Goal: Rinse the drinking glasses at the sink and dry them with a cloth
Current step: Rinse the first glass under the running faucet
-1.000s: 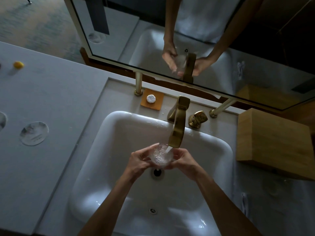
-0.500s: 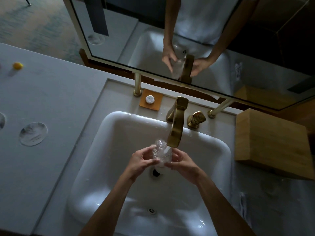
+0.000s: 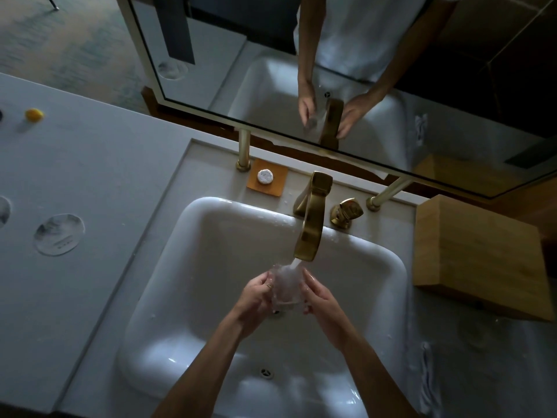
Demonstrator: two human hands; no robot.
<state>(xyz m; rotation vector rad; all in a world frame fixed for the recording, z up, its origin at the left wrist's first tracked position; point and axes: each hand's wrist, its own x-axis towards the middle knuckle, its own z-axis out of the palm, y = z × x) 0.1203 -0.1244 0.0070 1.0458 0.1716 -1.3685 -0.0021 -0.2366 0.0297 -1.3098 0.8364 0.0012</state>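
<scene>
While water runs from the brass faucet (image 3: 310, 230) straight onto it, the drinking glass (image 3: 286, 289) sits between both hands over the drain, mid-basin of the white sink (image 3: 193, 267), so the job reads as early: rinse step underway, drying not begun. Left hand (image 3: 256, 297) has fingers curled round the glass's left wall; right hand (image 3: 321, 298) lies against the right side w/ fingers bent around it, so both grip the glass rather than hang spread. Glass looks tilted, mouth toward the spout, but it's clear & wet, so exact angle can't be told. What's left, by my read: finish rinsing, shut off the handle (image 3: 346, 211), pick up a cloth, wipe dry, then any other glasses. Only one glass is plainly visible; round pale discs on the counter (image 3: 90, 182) at left, e.g. the nearer disc (image 3: 58, 235), could be coasters or lids, can't tell. A crumpled pale thing (image 3: 426, 375) lies on the wet counter right of the basin, maybe the cloth, too dim to be sure. Also around: soap puck on an orange dish (image 3: 266, 179) behind the basin, wooden box (image 3: 479, 254) at right, small yellow item (image 3: 33, 114) far left, mirror (image 3: 361, 70) ahead. Nothing blocks the hands; spout hangs close above the glass rim, so a lift could knock it, & wet glass may slip.
</scene>
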